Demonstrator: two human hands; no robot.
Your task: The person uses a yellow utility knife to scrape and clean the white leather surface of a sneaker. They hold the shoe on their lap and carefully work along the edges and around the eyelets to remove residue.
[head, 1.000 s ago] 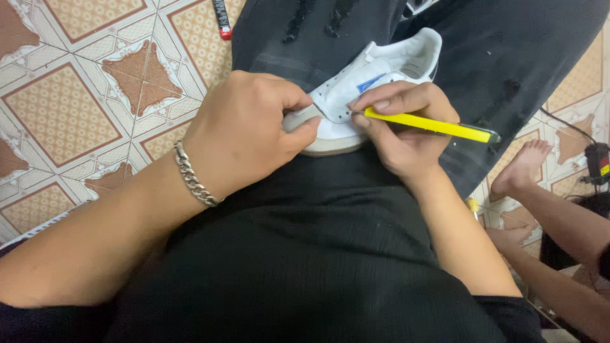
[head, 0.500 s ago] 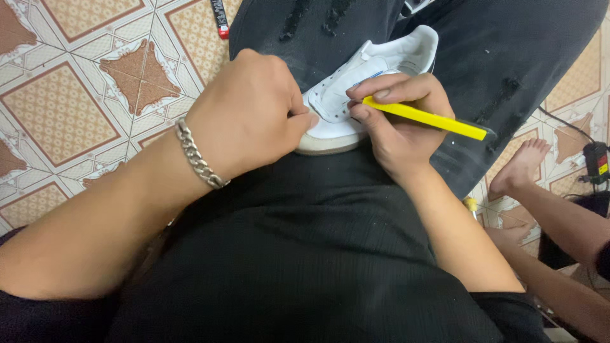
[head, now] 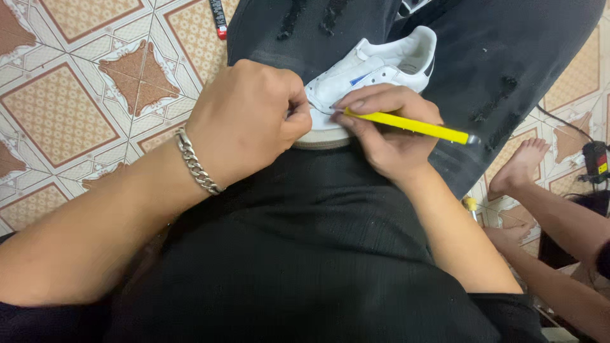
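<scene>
A tiled floor (head: 95,95) with brown and cream star patterns fills the upper left, and the person sits on it with a white sneaker (head: 375,70) resting on the lap, across black ripped jeans (head: 508,70), its toe pointing toward the body. The left hand (head: 244,121) is closed in a fist over the toe end of the sneaker, its grip pressed together on the front edge by the grey sole; a silver chain bracelet (head: 197,164) circles that wrist. The right hand (head: 387,130) lies just beside it, its grip pinching a yellow pen-like tool (head: 406,125) whose tip touches the shoe's upper near the toe, the shaft slanting out to the right. A black and red marker (head: 218,18) lies on the floor at the top edge, well apart from the hands. At the right edge another person's bare foot (head: 521,165) and forearm (head: 565,219) rest on the floor near a small red and black device (head: 596,160) with a cable.
</scene>
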